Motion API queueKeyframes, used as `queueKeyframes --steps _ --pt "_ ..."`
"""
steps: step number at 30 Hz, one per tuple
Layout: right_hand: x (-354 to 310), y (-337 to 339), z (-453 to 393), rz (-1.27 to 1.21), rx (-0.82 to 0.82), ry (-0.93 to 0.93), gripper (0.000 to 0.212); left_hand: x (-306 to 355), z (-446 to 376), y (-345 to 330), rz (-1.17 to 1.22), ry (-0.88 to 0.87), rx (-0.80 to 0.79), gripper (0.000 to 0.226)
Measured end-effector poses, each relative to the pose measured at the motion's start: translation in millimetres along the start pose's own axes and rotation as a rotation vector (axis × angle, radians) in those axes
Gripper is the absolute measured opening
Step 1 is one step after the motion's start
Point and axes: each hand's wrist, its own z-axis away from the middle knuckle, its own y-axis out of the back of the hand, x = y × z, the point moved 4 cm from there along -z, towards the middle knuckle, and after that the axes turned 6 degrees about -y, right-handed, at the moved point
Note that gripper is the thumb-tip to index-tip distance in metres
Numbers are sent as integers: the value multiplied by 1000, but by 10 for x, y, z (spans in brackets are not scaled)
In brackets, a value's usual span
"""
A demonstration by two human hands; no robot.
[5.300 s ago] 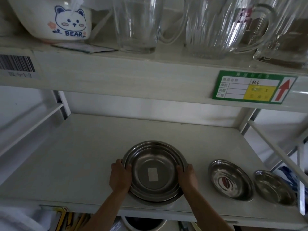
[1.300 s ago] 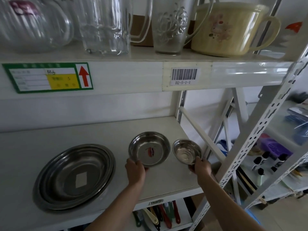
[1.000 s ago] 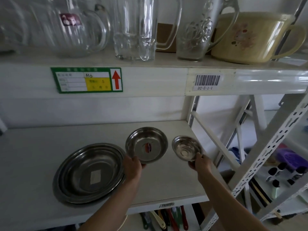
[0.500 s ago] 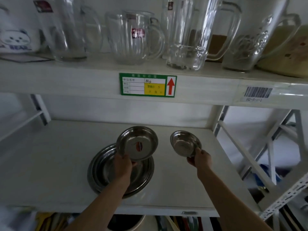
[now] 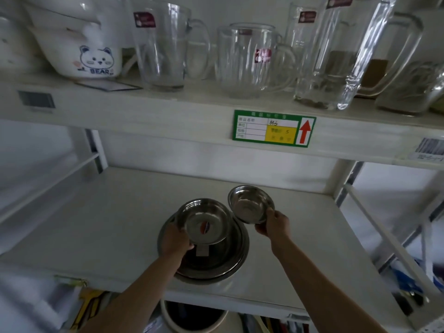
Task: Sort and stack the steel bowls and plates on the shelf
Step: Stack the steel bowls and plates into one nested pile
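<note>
Head view: left hand (image 5: 175, 243) grips the near-left rim of the mid-size round steel bowl (image 5: 205, 221) with the red sticker in its base, holding it over the stack of large shallow round steel plates (image 5: 236, 251) on the white lower shelf (image 5: 101, 227). Can't tell whether the bowl is already touching the plates or just above them. Held by the rim, probably so the fingers stay outside the plate well as it goes down.

Right hand (image 5: 274, 224) pinches the small round steel bowl (image 5: 251, 204) at its near-right rim, tilted toward the camera, up off the shelf and just beside the mid bowl, rims near each other. Likely staged as the next piece, smallest last, so the nest goes big to small.

Room: the plate stack sits close to the shelf's front edge, so watch for nudging it forward. Plenty of bare shelf left, behind and to the right. The upper shelf with the green-bordered label (image 5: 274, 128) overhangs; glass jugs (image 5: 242, 58) and a white bear-print ceramic bowl (image 5: 79, 42) stand on it, well above the hands. A diagonal white frame brace (image 5: 384, 234) runs down the right side, limiting right elbow swing.

Judgement: sorting nearly done, two nests left.
</note>
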Motion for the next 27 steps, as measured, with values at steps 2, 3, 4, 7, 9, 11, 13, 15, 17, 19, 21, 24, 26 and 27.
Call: queueKeyframes --steps 2,3,4,7,9,11,13,15,17,19,21,24,26,27 --pt "34 -114 35 25 -24 -8 31 -19 -26 53 -54 -18 0 20" --pt "56 -175 53 42 -43 -13 30 -26 -36 72 -80 -22 0 23" --pt "80 -235 68 58 -64 -20 29 -40 -44 83 -110 -22 -5 26" --pt "150 -394 112 127 -102 -29 27 -93 -70 88 -177 21 -27 32" --pt "185 -479 135 187 -118 -21 28 -137 -106 80 -274 15 -42 33" --pt "221 -565 161 257 -138 -10 29 -174 -131 54 -343 2 -73 29" --pt "252 -637 192 359 -150 0 31 -187 -135 35 -381 -2 -107 25" --pt "278 -696 221 445 -159 -11 32 -188 -147 26 -484 -25 -139 24" --pt "290 -742 255 506 -175 -46 31 -203 -172 18 -578 -41 -166 24" --pt "315 -785 266 574 -182 -59 33 -232 -206 4 -604 -52 -190 23" --pt "358 -820 261 615 -191 -63 33 -245 -227 -1 -616 -51 -219 24" --pt "390 -847 260 676 -196 -87 27 -257 -259 -21 -662 -41 -274 29" --pt "409 -875 226 724 -204 -85 25 -251 -278 -19 -692 -36 -286 31" --pt "417 -895 208 750 -209 -79 24 -242 -287 -12 -702 -37 -295 31"
